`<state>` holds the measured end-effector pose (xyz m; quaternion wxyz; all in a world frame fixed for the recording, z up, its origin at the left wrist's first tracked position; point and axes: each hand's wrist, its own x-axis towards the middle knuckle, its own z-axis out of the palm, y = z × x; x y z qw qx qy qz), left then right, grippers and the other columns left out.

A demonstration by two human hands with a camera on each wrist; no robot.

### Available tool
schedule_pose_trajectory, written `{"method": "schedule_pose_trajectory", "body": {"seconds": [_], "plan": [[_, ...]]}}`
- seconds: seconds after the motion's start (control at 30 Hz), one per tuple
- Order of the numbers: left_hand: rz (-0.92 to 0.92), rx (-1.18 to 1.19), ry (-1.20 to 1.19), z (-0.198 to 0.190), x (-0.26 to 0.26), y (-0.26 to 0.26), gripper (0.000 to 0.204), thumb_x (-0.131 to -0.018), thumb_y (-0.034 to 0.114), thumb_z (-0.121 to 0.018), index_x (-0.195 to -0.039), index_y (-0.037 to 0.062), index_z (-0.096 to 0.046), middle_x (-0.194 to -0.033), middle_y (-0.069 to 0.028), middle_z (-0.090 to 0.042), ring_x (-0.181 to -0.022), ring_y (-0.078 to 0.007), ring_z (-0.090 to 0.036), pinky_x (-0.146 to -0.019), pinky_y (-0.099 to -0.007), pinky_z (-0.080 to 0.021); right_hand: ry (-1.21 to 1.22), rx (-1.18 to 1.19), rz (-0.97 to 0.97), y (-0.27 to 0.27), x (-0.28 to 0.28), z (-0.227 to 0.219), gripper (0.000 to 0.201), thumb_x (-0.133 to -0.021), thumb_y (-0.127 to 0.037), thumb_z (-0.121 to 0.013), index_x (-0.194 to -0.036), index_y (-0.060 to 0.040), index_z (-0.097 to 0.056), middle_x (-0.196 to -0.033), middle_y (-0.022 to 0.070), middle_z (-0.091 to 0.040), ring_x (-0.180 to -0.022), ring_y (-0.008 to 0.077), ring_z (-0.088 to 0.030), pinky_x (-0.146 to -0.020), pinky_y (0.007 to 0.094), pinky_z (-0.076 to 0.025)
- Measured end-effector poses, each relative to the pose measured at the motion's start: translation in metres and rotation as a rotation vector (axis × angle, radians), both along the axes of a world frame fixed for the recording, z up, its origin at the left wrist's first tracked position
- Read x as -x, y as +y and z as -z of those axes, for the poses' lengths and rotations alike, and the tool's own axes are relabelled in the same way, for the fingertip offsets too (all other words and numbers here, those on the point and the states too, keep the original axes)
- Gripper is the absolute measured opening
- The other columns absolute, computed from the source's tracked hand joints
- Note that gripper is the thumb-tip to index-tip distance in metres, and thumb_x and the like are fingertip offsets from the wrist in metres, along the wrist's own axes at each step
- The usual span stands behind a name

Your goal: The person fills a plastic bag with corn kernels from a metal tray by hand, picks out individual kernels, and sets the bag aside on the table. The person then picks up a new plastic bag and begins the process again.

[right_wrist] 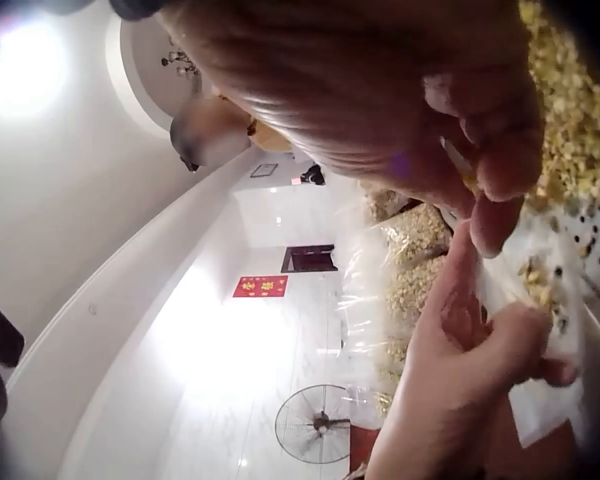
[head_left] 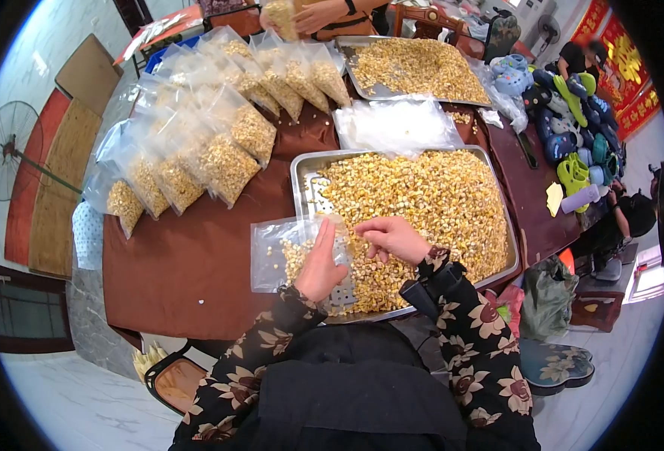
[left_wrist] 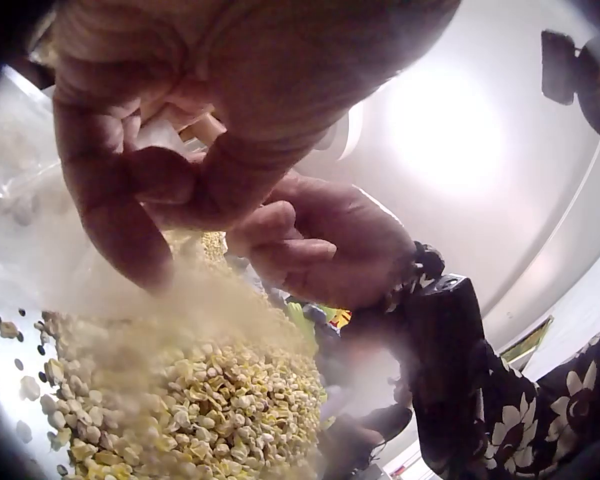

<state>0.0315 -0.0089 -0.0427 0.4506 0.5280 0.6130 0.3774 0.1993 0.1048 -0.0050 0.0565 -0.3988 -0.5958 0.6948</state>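
My left hand (head_left: 321, 272) rests at the mouth of a clear plastic bag (head_left: 266, 259), fingers straight and thumb apart. The bag lies over the near left part of a metal tray and holds a few pale corn kernels (head_left: 294, 255). Just to the right, over the heap of corn kernels (head_left: 430, 203), is my right hand (head_left: 394, 239), its fingers curled. Between those fingers the right wrist view shows a small pale piece (right_wrist: 460, 165) resembling a corn kernel. The two hands nearly meet fingertip to fingertip. The left wrist view shows loose kernels (left_wrist: 220, 400) below the left hand (left_wrist: 210, 130).
Several filled bags (head_left: 230, 158) stand on the brown cloth (head_left: 197, 278) at left. Flat plastic bags (head_left: 396, 126) lie beyond the perforated tray (head_left: 514, 259). Farther back is another tray of corn (head_left: 415, 68), where another person's hands (head_left: 321, 15) hold a bag. Shoes (head_left: 565, 113) are piled at right.
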Motion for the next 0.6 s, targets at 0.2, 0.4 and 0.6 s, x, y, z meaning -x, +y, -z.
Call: {"method": "schedule_pose_trajectory", "body": {"seconds": [0.2, 0.4, 0.6], "plan": [[0.007, -0.075, 0.058, 0.009, -0.001, 0.000, 0.082, -0.070, 0.001, -0.057, -0.140, -0.0063, -0.014, -0.147, -0.0251, -0.015, -0.097, -0.0349, -0.057, -0.077, -0.0345, -0.048, -0.642, -1.040, -0.206, -0.006, -0.037, 0.009, 0.037, -0.075, -0.022, -0.066, -0.109, -0.0094, -0.060, -0.106, 0.0148, -0.055, -0.092, 0.0311, -0.059, -0.077, 0.0408, -0.049], [0.001, -0.038, 0.043, 0.002, -0.003, 0.000, 0.081, -0.070, 0.001, -0.056, -0.139, -0.0069, -0.015, -0.147, -0.0250, -0.016, -0.098, -0.0339, -0.057, -0.078, -0.0345, -0.048, -0.689, -1.185, -0.310, -0.032, -0.050, 0.031, 0.047, -0.072, -0.020, -0.068, -0.115, -0.0125, -0.053, -0.095, 0.0151, -0.050, -0.083, 0.0326, -0.057, -0.072, 0.0414, -0.049], [0.001, 0.004, 0.042, 0.002, -0.004, -0.002, 0.081, -0.070, 0.001, -0.056, -0.139, -0.0069, -0.015, -0.146, -0.0252, -0.017, -0.085, -0.0327, -0.061, -0.071, -0.0355, -0.050, -0.421, -0.974, 0.057, -0.024, -0.049, 0.062, 0.022, -0.077, -0.017, -0.065, -0.096, -0.0082, -0.063, -0.087, 0.0175, -0.059, -0.080, 0.0330, -0.059, -0.068, 0.0387, -0.048]]}}
